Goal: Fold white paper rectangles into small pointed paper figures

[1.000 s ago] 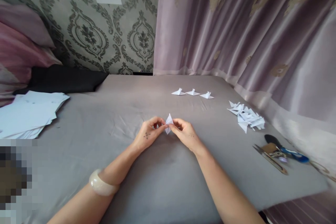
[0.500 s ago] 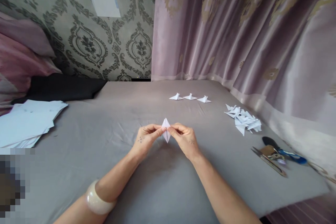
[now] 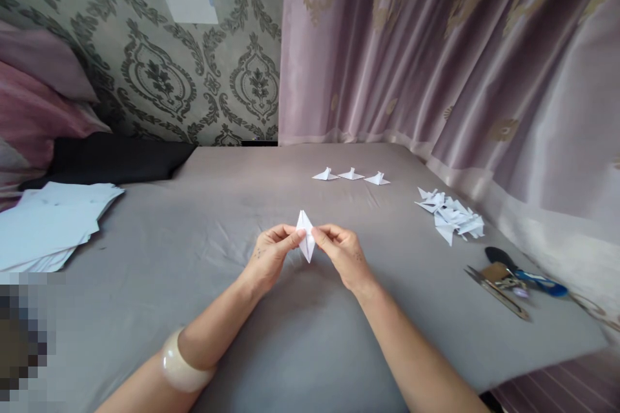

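Between my two hands is a small diamond-shaped piece of folded white paper [image 3: 306, 246], held upright with a crease down its middle. My left hand [image 3: 272, 250] pinches its left edge between thumb and fingers. On the opposite edge, my right hand [image 3: 341, 250] grips it the same way. Both hands are just above the grey sheet [image 3: 213, 310]. Beyond them stand three folded paper cranes [image 3: 351, 173] in a row. A pale bangle [image 3: 181, 361] circles my left forearm.
A heap of folded paper figures [image 3: 453, 214] lies at right. Nearer are thread snips [image 3: 498, 293] and a blue-handled tool [image 3: 540, 282] beside a small brown item [image 3: 495, 271]. Paper sheets [image 3: 53, 219] are stacked at left by a black cloth [image 3: 106, 158]. Curtains [image 3: 368, 64] hang behind.
The folded paper has turned slightly and shows more of its white face. My right thumb has shifted a little toward its right edge. The view has tilted down slightly.
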`<state>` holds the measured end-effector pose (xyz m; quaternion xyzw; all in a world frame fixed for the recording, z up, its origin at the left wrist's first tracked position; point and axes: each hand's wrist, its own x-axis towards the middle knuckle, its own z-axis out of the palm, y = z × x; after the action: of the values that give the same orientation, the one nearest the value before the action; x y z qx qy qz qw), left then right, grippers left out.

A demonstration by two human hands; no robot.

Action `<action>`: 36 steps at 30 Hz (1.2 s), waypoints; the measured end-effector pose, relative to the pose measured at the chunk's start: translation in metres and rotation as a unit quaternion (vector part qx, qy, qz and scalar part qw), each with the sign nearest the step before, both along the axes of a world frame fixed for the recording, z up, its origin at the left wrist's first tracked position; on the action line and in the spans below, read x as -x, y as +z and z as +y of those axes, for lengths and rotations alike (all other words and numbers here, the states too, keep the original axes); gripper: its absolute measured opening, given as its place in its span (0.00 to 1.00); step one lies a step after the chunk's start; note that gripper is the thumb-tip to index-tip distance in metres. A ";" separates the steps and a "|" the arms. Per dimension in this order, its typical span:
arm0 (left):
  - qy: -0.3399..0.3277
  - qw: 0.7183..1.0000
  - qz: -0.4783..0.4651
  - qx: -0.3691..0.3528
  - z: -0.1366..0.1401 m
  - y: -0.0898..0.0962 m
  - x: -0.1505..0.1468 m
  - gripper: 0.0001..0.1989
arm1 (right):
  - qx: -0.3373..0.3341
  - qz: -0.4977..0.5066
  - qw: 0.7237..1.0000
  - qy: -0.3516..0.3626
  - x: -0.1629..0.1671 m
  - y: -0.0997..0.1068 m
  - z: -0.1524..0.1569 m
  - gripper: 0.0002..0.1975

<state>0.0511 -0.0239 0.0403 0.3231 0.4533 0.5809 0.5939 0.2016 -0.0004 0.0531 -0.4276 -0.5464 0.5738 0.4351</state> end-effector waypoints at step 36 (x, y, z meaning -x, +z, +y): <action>-0.046 0.934 0.301 -0.188 -0.007 0.005 0.001 0.11 | -0.096 0.006 0.995 -0.006 -0.004 0.004 -0.001 0.10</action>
<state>0.0499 -0.0310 0.0455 0.6090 0.4784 0.5027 0.3840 0.2051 -0.0010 0.0571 -0.3836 -0.5939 0.5186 0.4809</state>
